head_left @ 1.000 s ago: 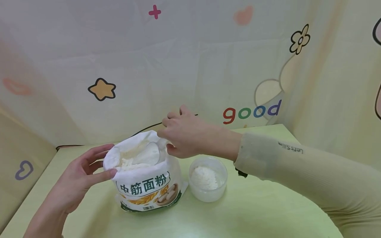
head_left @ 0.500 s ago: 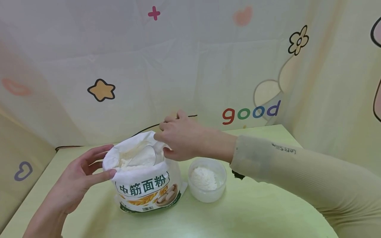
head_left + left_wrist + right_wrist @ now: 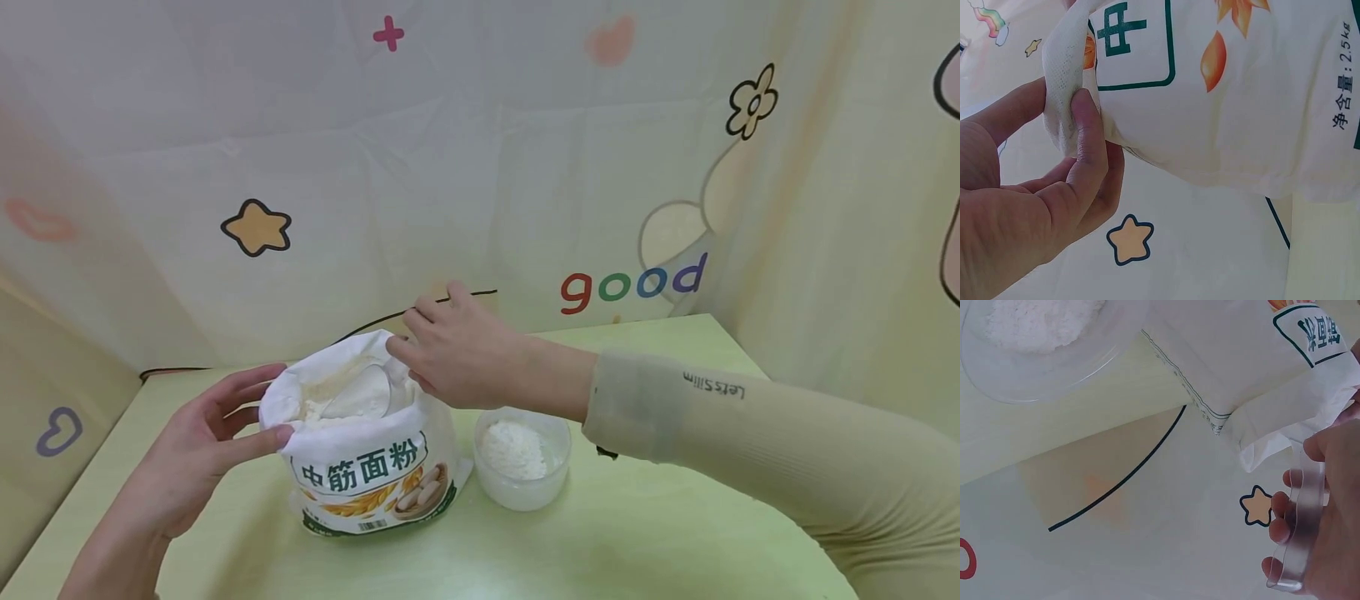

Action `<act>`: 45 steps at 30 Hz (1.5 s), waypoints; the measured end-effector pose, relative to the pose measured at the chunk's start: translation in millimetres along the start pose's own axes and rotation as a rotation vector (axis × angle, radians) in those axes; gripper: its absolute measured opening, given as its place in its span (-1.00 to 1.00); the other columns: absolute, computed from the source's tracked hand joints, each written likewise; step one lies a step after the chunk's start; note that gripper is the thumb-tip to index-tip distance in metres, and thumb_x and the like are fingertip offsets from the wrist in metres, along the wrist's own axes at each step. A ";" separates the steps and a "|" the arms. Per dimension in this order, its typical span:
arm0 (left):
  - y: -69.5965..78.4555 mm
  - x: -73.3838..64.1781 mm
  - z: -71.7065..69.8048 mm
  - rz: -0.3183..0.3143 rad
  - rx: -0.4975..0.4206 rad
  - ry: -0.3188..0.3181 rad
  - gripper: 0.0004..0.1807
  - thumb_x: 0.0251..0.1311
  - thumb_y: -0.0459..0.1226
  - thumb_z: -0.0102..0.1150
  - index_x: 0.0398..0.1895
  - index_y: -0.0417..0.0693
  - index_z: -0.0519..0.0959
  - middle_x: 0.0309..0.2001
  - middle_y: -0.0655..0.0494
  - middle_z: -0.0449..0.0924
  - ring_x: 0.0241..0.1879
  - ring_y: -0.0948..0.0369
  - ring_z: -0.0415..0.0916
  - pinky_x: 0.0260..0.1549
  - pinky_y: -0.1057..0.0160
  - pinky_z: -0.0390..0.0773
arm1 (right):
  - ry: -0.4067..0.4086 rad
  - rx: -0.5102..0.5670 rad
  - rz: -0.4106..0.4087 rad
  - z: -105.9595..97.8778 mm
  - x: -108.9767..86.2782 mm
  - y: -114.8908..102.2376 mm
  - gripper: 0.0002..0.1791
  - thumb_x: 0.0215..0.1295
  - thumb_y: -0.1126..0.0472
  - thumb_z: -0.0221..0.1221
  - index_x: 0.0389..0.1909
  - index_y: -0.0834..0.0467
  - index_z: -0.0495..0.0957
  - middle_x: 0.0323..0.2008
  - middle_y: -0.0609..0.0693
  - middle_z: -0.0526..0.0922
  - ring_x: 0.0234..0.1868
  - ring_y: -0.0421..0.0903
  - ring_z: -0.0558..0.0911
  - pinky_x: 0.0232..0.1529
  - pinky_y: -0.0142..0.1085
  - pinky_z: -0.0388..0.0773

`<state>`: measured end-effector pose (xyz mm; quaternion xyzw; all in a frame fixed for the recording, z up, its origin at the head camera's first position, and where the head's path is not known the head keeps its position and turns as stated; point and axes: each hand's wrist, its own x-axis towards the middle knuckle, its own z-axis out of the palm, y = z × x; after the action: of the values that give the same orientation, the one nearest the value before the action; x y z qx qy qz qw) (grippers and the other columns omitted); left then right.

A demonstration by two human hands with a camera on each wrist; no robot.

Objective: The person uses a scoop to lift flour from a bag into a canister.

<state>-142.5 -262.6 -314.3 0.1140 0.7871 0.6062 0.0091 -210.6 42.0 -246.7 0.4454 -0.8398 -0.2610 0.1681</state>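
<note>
A white flour bag (image 3: 363, 454) with green lettering stands on the table, its mouth rolled outward. My left hand (image 3: 198, 442) pinches the bag's rolled rim from the left; the left wrist view shows thumb and fingers around the fold (image 3: 1063, 94). Over the bag's right edge, my right hand (image 3: 468, 354) grips a clear plastic scoop by its handle (image 3: 1300, 531), fingers curled round it. The scoop's bowl (image 3: 367, 392), carrying flour, lies inside the bag mouth against loose flour. To the bag's right stands a clear round plastic bowl (image 3: 522, 496) with a heap of flour (image 3: 513, 450).
The pale green table (image 3: 600, 533) reaches back to a printed curtain (image 3: 450, 167) behind and at both sides. My right forearm in its light sleeve (image 3: 697, 408) crosses above the table, passing close to the plastic bowl.
My right hand has shifted slightly left and down and turned a little at the wrist. The scoop has dipped lower and left in the bag. My left hand has stayed put.
</note>
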 end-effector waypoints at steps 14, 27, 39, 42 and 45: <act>1.0 -1.0 0.4 0.002 0.026 0.003 -0.27 0.28 -0.44 0.36 0.50 -0.04 0.34 0.28 0.07 0.44 0.08 0.20 0.60 -0.03 0.35 0.59 | -0.001 0.100 0.043 5.0 4.8 -5.1 -0.64 0.55 -0.18 0.00 0.21 -0.13 0.45 -0.04 -0.01 0.54 0.05 0.00 0.46 0.06 -0.02 0.31; 1.7 -0.2 1.6 -0.011 0.057 0.006 -0.26 0.29 -0.40 0.37 0.51 -0.03 0.32 0.29 0.04 0.42 0.09 0.22 0.59 -0.03 0.34 0.60 | -0.011 0.158 0.085 6.6 7.7 -9.8 -0.68 0.54 -0.18 0.01 0.15 -0.17 0.48 -0.16 -0.03 0.52 -0.01 0.05 0.46 0.04 0.02 0.29; 1.4 -0.9 0.7 -0.014 0.058 0.009 -0.26 0.29 -0.41 0.38 0.51 -0.04 0.32 0.30 0.05 0.42 0.09 0.23 0.58 -0.03 0.34 0.60 | -0.049 0.195 0.069 2.4 12.7 -11.5 -0.65 0.55 -0.17 0.00 0.19 -0.16 0.48 -0.16 -0.05 0.51 -0.04 -0.03 0.41 -0.04 -0.05 0.28; 1.9 -0.9 0.8 -0.016 0.060 0.009 -0.26 0.29 -0.40 0.38 0.51 -0.03 0.32 0.30 0.05 0.41 0.09 0.23 0.58 -0.03 0.34 0.60 | -0.073 0.210 0.071 2.0 13.6 -11.3 -0.64 0.55 -0.18 -0.01 0.20 -0.15 0.47 -0.15 -0.05 0.51 -0.03 -0.03 0.40 -0.01 -0.04 0.28; 1.9 -1.4 1.0 -0.014 0.051 0.007 -0.27 0.29 -0.41 0.37 0.51 -0.04 0.32 0.29 0.06 0.42 0.09 0.22 0.59 -0.03 0.34 0.60 | -0.092 0.227 0.073 1.3 13.9 -10.9 -0.64 0.56 -0.18 -0.02 0.20 -0.14 0.46 -0.14 -0.04 0.51 -0.01 -0.03 0.41 0.02 -0.03 0.27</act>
<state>-140.7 -261.5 -312.9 0.1065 0.8032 0.5860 0.0078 -211.6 25.7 -253.5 0.4182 -0.8864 -0.1780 0.0874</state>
